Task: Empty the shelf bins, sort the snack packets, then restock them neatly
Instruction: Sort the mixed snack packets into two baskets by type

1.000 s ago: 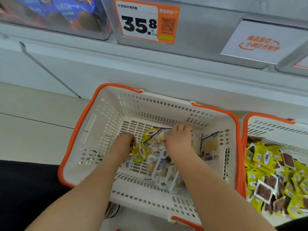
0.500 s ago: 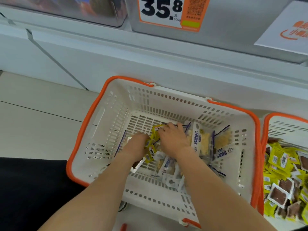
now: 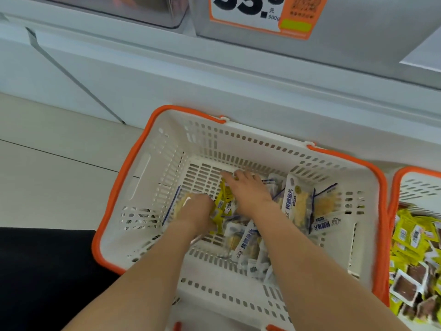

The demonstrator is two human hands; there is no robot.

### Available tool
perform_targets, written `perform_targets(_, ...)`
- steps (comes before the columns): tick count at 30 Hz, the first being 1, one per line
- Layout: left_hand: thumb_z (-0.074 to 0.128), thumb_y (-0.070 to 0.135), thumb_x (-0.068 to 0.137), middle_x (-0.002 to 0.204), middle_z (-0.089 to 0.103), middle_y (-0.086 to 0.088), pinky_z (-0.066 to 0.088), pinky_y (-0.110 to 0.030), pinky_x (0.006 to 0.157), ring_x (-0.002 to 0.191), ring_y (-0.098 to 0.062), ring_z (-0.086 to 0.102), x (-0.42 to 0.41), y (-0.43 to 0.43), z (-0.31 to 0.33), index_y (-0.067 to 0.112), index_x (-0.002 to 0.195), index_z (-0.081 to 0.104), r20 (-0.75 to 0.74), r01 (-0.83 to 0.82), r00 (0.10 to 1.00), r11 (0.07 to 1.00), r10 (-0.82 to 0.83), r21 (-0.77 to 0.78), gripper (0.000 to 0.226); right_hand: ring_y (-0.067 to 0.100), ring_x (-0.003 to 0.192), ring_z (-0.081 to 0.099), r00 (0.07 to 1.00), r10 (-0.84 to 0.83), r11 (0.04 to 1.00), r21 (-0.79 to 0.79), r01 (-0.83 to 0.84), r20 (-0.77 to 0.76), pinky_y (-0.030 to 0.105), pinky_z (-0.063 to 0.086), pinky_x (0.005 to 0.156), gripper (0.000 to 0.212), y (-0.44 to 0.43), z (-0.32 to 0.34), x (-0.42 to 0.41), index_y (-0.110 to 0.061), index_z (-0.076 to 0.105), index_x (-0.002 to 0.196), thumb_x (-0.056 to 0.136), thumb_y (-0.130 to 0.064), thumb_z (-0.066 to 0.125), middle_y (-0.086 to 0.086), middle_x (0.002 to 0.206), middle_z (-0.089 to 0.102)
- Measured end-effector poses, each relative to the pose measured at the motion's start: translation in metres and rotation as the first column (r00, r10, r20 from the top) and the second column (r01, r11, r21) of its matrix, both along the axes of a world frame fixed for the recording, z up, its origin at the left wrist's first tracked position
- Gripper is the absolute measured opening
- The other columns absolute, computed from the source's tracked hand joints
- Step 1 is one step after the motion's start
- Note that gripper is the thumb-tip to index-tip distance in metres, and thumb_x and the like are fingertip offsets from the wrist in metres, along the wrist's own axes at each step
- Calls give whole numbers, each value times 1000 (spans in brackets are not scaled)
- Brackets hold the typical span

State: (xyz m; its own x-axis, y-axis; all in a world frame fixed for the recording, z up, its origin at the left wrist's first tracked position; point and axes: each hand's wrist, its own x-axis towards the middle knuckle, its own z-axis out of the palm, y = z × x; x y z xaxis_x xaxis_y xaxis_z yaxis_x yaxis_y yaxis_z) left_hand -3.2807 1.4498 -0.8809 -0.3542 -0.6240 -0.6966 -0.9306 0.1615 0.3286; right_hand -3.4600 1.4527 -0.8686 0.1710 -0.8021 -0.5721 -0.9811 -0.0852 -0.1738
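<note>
A white basket with an orange rim (image 3: 143, 168) sits on the floor in front of me. It holds several white-and-blue snack packets (image 3: 296, 204) and a few yellow packets (image 3: 224, 201) mixed among them. My left hand (image 3: 198, 209) is down in the pile with fingers curled round yellow packets. My right hand (image 3: 248, 192) lies flat over the yellow packets, its fingers stretched toward the basket's far wall. What lies under both palms is hidden.
A second orange-rimmed basket (image 3: 396, 187) at the right edge is full of yellow and brown-windowed packets (image 3: 415, 235). The white shelf base (image 3: 214, 80) rises behind both baskets, with an orange price tag (image 3: 257, 13) above. Pale floor tiles (image 3: 47, 175) lie left; dark clothing (image 3: 43, 271) fills the lower left.
Both hands have shifted left within the basket, gathering yellow packets together. My right hand went from the packets at the middle-right to reaching flat over the yellow ones.
</note>
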Motion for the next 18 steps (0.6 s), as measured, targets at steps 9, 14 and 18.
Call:
perform_targets(9,81,28,83,142,31,-16,51,-35,84,102,-28,61,33,-20,1,15,105,50,162,-202,967,979,199,0,40,43,124,59,939,-330,927,153,341,-92,54,53,95,118,10,13,-17,-39,-5,162,82,-22,80,18,158,32)
perform_targets(14,72,9,91,137,42,-17,50,-36,82,95,-27,55,26,-4,-1,12,110,51,185,-247,948,965,260,-89,28,51,140,37,892,-286,929,129,348,-349,67,31,112,100,5,15,12,-28,-9,164,95,-30,64,25,162,21)
perform_targets(18,70,2,88,110,59,-10,46,-36,69,91,-27,58,25,-6,-1,12,110,48,177,-259,945,960,275,-110,33,50,144,24,945,-231,951,152,270,-233,67,32,108,108,10,1,23,-21,-10,164,90,-18,69,19,165,6)
